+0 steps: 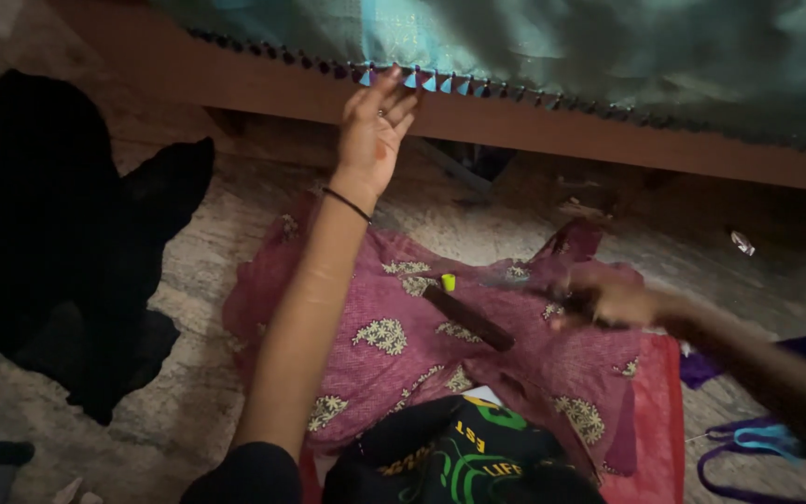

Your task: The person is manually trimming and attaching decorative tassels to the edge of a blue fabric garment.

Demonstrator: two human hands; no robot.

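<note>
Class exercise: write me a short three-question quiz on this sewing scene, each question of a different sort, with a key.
1. True or false: the left hand reaches up to the tasselled edge of the teal cloth.
2. Multiple choice: the dark flat stick lies on (a) the black cloth, (b) the pink patterned fabric, (c) the wooden frame.
3. Fill in: the small object beside the stick's upper end is coloured ____.

Key
1. True; the fingers are spread at the tassels.
2. b, the pink patterned fabric.
3. Yellow-green, the small object.
</note>
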